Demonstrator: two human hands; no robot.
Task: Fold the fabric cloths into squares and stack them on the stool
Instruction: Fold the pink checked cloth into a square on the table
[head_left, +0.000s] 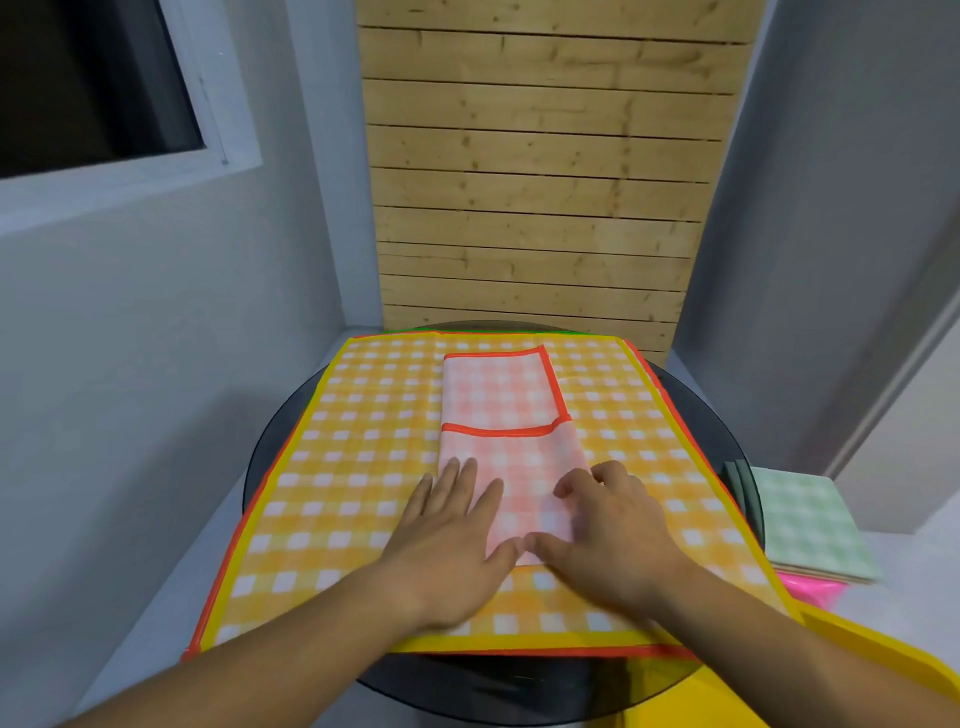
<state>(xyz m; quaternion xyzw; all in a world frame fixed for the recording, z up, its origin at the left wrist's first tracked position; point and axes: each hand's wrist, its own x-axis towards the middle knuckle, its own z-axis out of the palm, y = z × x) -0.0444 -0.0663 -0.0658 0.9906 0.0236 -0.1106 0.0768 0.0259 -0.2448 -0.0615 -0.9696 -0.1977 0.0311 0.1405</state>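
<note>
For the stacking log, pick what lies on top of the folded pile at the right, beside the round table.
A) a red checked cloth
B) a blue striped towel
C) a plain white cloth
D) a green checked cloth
D: the green checked cloth lies uppermost there, folded flat, with the edges of other layers showing beneath it.

Thin matt checked cloth (506, 415); glossy dark glass tabletop (696, 410); knotty bare wood planks (540, 156)

We see a pink checked cloth (501, 415), folded into a strip, lying on a spread yellow checked cloth (363, 441), and green folded cloths (810, 519) stacked on the pink stool (813, 590).
</note>
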